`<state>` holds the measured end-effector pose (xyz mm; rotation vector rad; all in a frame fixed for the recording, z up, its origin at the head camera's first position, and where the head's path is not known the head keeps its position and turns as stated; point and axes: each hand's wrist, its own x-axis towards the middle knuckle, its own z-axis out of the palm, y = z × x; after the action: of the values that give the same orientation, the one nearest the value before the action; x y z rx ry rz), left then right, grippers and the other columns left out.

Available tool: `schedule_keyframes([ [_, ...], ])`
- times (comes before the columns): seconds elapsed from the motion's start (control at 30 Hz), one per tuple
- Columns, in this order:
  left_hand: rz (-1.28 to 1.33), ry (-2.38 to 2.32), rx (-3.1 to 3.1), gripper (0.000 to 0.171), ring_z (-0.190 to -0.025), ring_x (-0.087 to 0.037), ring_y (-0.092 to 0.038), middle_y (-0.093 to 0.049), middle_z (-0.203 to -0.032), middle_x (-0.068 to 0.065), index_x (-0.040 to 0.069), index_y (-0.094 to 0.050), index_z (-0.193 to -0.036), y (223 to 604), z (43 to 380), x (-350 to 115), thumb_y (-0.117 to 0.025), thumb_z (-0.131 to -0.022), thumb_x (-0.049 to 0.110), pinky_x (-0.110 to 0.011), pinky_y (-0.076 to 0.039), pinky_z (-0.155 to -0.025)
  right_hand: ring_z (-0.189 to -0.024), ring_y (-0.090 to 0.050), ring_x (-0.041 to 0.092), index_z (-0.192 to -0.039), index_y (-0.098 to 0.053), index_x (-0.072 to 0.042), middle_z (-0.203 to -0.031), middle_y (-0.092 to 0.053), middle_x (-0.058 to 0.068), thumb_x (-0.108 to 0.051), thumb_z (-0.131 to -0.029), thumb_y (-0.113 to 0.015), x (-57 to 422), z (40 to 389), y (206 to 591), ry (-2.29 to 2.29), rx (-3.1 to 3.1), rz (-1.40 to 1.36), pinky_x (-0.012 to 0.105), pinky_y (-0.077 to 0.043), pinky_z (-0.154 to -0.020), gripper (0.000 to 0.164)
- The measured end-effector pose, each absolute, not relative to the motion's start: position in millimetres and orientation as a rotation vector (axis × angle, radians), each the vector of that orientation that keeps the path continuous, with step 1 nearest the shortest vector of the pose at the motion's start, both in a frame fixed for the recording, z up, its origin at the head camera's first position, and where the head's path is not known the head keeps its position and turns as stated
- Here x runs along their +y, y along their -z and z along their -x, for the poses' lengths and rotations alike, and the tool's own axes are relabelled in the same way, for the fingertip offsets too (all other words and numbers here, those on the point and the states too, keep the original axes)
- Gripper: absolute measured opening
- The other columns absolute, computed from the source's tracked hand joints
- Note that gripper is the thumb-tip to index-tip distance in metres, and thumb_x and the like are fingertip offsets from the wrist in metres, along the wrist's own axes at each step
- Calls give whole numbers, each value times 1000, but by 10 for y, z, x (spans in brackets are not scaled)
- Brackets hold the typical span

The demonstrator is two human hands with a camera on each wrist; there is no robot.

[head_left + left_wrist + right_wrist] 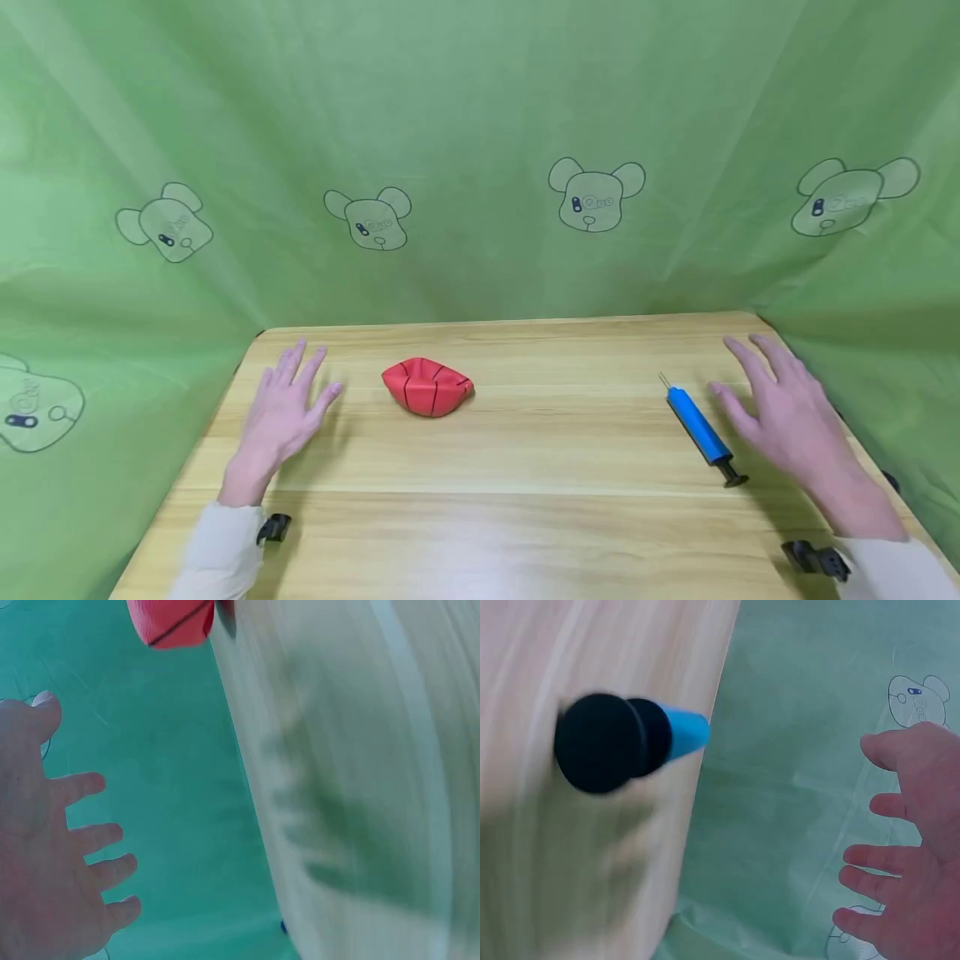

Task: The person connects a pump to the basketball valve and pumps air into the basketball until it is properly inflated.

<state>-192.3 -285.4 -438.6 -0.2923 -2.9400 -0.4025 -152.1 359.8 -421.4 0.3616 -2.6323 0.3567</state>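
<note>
A deflated red ball with black lines (429,390) lies collapsed on the wooden table, left of the middle; in the left wrist view part of this red ball (171,621) shows at the top edge. Toward the right lies a blue hand pump (697,425) with a black handle and a thin needle at its far end. Seen from its handle end, the pump (604,742) fills the left of the right wrist view. My left hand (279,412) hovers left of the ball, fingers spread, holding nothing. Just right of the pump, my right hand (787,408) hovers with fingers extended, apart from it.
The wooden table (525,450) has its far edge against a green curtain (480,108) printed with bear heads. More green cloth hangs along both sides. Each wrist carries a small black camera mount. Shadows of both hands fall on the tabletop.
</note>
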Motion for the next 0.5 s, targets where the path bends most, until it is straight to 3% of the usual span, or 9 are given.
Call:
schedule_keyframes([
  [0.27, 369, 526, -2866, 70, -152, -45, -17, -16, -168, -21, 13, -31, -161, 4558, 1981, -2515, -43, -106, 54, -65, -14, -118, -122, -41, 65, -152, -45, -3, -146, -40, 38, -26, -97, -70, 3557, 1516, 4437, -498, -2588, -286, 80, -31, -91, 64],
  [0.5, 459, 630, -2814, 67, -153, -41, -18, -19, -168, -19, 16, -35, -160, 4677, 2080, -2229, -51, -105, 51, -65, -16, -118, -118, -41, 65, -151, -44, -1, -143, -41, 39, -27, -98, -69, 3505, 1582, 4571, -581, -2631, -236, 78, -32, -87, 64],
])
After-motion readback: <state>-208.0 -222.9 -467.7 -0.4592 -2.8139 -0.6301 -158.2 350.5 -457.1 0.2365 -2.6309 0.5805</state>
